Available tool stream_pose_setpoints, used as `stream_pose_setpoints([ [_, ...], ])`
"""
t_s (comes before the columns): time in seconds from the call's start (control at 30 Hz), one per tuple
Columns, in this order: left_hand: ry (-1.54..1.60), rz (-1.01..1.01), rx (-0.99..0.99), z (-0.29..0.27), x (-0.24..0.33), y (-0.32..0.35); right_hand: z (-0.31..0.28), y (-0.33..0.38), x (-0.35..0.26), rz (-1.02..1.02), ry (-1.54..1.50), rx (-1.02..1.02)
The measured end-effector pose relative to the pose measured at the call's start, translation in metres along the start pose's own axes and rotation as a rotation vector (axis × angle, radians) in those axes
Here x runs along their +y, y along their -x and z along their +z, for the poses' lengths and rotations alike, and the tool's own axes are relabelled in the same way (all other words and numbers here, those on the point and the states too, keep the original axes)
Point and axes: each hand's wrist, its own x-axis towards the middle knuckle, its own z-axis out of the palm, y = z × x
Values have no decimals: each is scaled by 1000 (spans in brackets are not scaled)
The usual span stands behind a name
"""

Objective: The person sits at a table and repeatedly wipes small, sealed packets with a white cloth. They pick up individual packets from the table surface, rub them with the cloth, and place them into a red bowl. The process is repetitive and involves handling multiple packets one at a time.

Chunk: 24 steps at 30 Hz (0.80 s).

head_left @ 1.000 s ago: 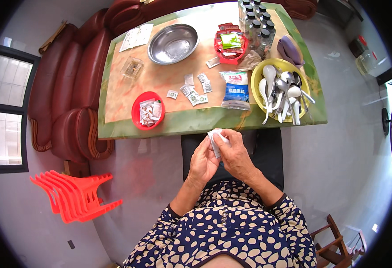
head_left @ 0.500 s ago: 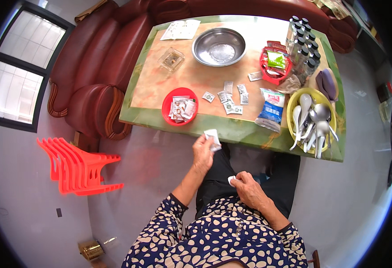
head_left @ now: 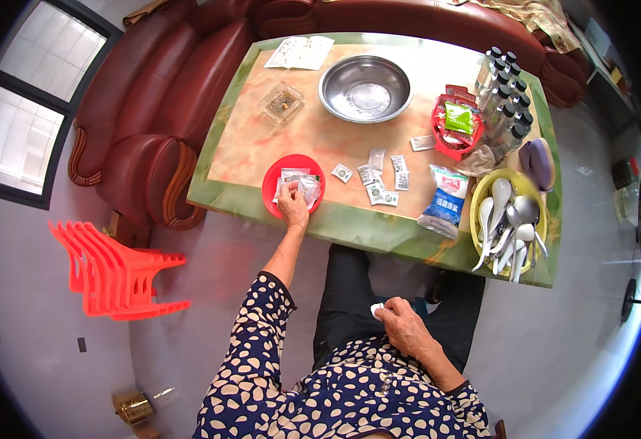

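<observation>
My left hand reaches over the near rim of a red plastic bowl. Its fingers are closed on a white sachet at the edge of the pile of small white sachets inside; the fingers partly hide that sachet. Above my lap, my right hand is closed, pinching a small white piece whose kind I cannot make out. Several more white sachets lie loose on the table, right of the bowl. One single sachet rests between them and the bowl.
On the green-edged table stand a steel basin, a glass ashtray, a red basket of packets, dark-capped bottles, a blue-white bag and a yellow basket of spoons. Red stools stand left, near a sofa.
My left hand has moved forward and left from above my lap to the red bowl, carrying a white sachet. My right hand has stayed nearly in place. The view has shifted slightly.
</observation>
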Motion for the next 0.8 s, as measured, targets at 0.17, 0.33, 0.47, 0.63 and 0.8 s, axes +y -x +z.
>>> stream_pose_setpoints([
  [0.17, -363, 379, 117, 17, 33, 11, 2, 0, 7, 11, -52, 59],
  [0.33, -180, 213, -325, 64, 36, 43, -1, -2, 13, 19, -37, 50],
  [0.47, -272, 30, -407, 101, 50, 74, -6, 1, 15, 41, -39, 87],
  [0.63, -395, -50, -388, 124, 53, 77, -11, 9, 18, 89, -35, 87],
  [0.8, -307, -155, -405, 122, 52, 78, -8, 10, 21, 46, -58, 144],
])
